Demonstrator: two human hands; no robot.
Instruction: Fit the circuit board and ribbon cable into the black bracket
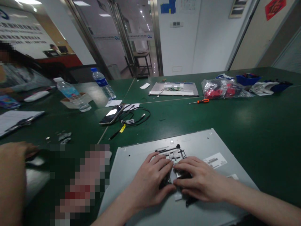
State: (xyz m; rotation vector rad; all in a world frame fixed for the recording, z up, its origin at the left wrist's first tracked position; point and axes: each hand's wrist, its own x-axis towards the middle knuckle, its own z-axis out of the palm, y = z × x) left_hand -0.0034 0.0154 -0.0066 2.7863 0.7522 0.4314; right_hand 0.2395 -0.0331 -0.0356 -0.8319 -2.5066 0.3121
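Observation:
A large grey metal panel (138,153) with white labels lies on the green table before me. At its middle is a black-and-silver bracket (174,153) with rectangular cutouts. My left hand (152,177) rests over the bracket's left side, fingers bent and thumb pointing inward. From the right, my right hand (202,180) curls its fingers round the bracket. The fingertips of both hands almost meet, and dark parts show beneath them. Much of the bracket's near half is hidden by the hands.
A co-worker's arm (11,172) reaches in at lower left. Beyond the panel lie a phone (111,115), a black cable (141,121), an orange screwdriver (202,101), a bare display panel (174,91) and a plastic bag (223,89). Two water bottles (72,94) (103,83) stand left.

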